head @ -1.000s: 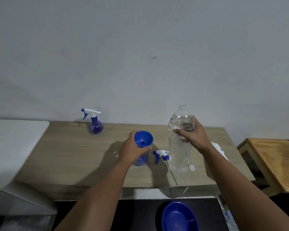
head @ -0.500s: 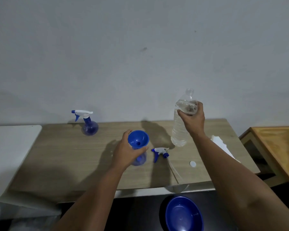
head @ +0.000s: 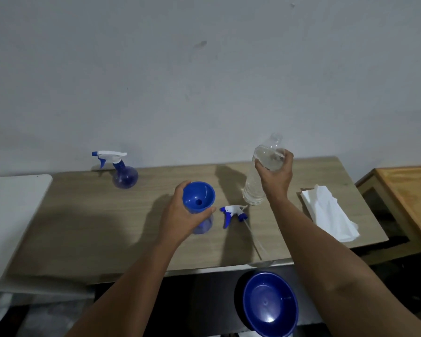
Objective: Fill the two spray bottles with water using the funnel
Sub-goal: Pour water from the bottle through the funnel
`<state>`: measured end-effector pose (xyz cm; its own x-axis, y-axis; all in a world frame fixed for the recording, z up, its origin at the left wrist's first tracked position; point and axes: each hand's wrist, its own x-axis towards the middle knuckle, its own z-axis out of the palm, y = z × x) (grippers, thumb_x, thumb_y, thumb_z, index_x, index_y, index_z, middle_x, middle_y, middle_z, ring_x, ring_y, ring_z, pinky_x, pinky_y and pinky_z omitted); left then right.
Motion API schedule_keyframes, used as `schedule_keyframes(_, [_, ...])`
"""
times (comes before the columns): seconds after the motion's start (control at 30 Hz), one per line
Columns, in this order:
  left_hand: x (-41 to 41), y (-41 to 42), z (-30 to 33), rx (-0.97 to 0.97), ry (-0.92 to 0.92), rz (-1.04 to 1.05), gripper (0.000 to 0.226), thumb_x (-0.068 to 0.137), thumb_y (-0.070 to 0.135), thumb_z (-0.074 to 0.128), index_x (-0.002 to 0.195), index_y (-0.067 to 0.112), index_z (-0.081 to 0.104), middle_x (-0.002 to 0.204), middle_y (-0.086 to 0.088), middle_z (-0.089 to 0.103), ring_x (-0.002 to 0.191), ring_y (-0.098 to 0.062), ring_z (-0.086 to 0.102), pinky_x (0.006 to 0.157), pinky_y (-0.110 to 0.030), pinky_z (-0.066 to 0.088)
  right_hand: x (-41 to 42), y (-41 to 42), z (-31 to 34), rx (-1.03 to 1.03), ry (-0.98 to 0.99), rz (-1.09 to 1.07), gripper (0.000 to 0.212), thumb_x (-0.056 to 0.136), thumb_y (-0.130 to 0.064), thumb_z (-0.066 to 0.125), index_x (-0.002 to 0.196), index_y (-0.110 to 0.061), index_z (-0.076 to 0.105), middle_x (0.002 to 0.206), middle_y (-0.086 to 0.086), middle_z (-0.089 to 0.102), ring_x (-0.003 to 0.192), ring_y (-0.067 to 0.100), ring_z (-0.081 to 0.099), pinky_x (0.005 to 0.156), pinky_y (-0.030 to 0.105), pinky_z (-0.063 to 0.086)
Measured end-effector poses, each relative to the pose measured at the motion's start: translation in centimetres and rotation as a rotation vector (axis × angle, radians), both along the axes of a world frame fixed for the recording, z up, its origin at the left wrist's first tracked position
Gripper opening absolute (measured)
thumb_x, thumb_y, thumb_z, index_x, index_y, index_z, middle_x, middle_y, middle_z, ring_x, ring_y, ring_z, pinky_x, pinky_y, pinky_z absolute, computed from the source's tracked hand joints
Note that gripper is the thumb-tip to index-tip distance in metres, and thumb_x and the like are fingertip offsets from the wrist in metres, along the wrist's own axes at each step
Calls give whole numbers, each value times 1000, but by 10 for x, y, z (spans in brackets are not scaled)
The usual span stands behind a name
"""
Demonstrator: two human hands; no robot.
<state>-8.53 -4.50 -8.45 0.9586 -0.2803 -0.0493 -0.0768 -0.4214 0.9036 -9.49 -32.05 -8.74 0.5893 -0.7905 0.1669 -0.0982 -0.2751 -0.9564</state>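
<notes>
Lifted off the desk (head: 83,227), the water bottle (head: 258,186) hung gripped in the right hand (head: 276,176); left hand (head: 180,215) clasped funnel (head: 198,197) atop the spray bottle (head: 204,224), so pouring should start slowly, centred

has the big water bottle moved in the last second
Yes. The water bottle, gripped by the right hand, has been lifted off the table; earlier it stood beside the loose sprayer head.

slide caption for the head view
Left hand steadies funnel on open spray bottle; right hand holds water bottle aloft.
</notes>
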Motion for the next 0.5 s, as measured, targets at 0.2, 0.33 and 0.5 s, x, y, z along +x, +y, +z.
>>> schedule_keyframes(0.2, [-1,-1,0,-3,20,-2,90,55,60,88,131,51,40,122,25,58,112,-4,59,97,-42,52,-16,-8,-4,-56,85,105,80,74,-36,95,136,-31,45,132,-6,56,123,16,56,100,31,49])
schedule_keyframes(0.33, [-3,0,2,11,37,-3,95,55,61,87,134,50,37,124,24,57,113,-6,59,97,-42,52,-26,-11,4,-18,118,142,94,73,-41,97,146,-30,40,137,-10,52,126,13,52,103,30,46])
schedule_keyframes(0.5, [-2,-1,4,35,36,13,95,54,61,88,133,47,37,122,24,58,111,-5,59,96,-39,52,-34,-18,0,43,174,200,96,74,-47,94,150,-35,37,142,-4,59,126,21,62,107,45,55])
